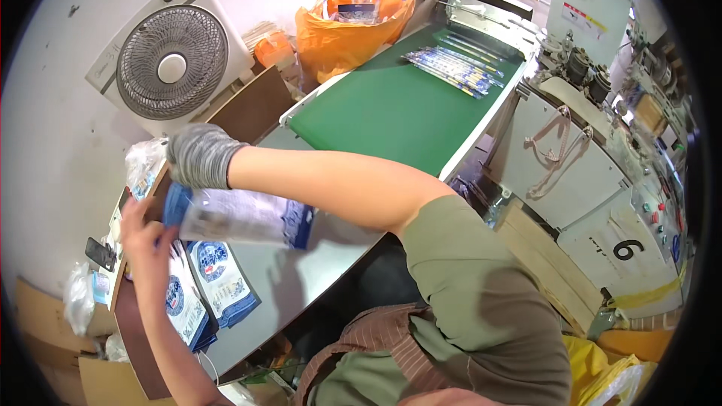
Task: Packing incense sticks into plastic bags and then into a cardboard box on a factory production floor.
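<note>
A clear plastic pouch with blue print and a dark blue end (252,218) is held over the table, blurred by motion. My right hand (201,155), in a grey knitted glove, reaches across from the right and is closed at the pouch's upper left part; its fingertips are hidden. Bare and slightly blurred, my left hand (147,231) is at the pouch's left end with fingers apart, thumb side close to the edge. Whether it touches the film, I cannot tell. Below lie white and blue printed pouches in two stacks, one to the right (218,274) and one to the left (177,297).
A green conveyor belt (368,113) extends beyond the table (301,278), carrying several slim blue and white packs (455,68). An orange bag (350,37) and a box fan (171,68) stand at the back. Right of the belt is a machine cabinet (564,150). A phone (99,253) lies at left.
</note>
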Demonstrator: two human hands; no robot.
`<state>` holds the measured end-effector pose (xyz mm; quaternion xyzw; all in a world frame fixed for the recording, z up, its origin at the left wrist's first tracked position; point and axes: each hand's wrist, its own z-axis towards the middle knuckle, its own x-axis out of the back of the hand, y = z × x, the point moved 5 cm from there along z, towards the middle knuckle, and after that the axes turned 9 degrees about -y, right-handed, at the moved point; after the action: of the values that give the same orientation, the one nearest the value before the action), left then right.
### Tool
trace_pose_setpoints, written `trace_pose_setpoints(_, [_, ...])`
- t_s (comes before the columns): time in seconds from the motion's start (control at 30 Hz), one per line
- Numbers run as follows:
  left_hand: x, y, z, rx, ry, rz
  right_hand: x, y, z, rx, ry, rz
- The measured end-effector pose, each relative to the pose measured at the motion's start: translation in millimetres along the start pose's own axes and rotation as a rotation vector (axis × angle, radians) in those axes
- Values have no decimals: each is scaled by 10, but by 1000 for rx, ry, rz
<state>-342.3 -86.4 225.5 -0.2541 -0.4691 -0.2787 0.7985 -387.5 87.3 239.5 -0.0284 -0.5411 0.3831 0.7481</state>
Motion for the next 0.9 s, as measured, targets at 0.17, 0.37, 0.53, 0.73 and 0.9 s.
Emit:
trace_pose_setpoints(0.17, [413, 263, -267, 9, 440, 35, 375, -276, -677, 432, 407, -33])
trace_pose_setpoints(0.37, [-1025, 801, -800, 17, -265, -303, -338, 873, -1932, 291, -298, -5])
trace_pose_setpoints(0.53, [-1694, 868, -1145, 212, -597, -374, 802, 2565, -2551, -456, 142, -113])
trace_pose_setpoints(0.73, [-1746, 1156, -716, 118, -336, -420, 1512, 3939, -3238, -884, 259, -454])
trace_pose_setpoints(0.9, [-2199, 1122, -820, 139, -479, -313, 1470, 4299, -2984, -1042, 77, -410])
